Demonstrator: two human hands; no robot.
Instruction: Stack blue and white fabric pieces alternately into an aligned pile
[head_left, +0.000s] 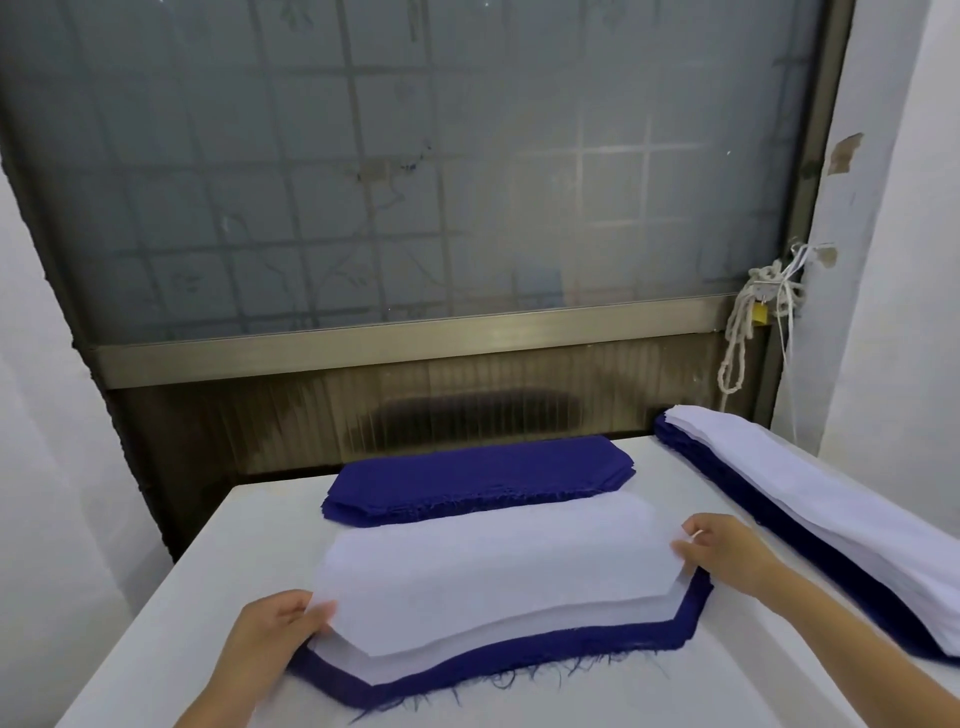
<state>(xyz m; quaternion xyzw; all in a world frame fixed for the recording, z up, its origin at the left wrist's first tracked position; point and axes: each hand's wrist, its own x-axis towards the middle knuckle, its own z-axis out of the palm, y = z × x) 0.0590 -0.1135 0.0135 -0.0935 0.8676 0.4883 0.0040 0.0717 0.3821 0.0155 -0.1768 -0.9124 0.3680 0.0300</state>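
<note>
A white fabric piece (483, 577) is held slightly raised over the near pile. My left hand (270, 631) pinches its left end and my right hand (727, 551) pinches its right end. Under it lies another white layer (415, 667), then a frayed blue piece (519, 657) whose edge sticks out along the front and right. Behind this pile sits a stack of blue pieces (478, 480). At the right runs a long pile of white pieces (810, 499) on top of blue ones (779, 525).
All the piles rest on a white table (171, 613) whose left edge drops off near the wall. A frosted window (415, 171) with a metal sill stands behind. White cords and a yellow padlock (759, 312) hang at the window's right corner.
</note>
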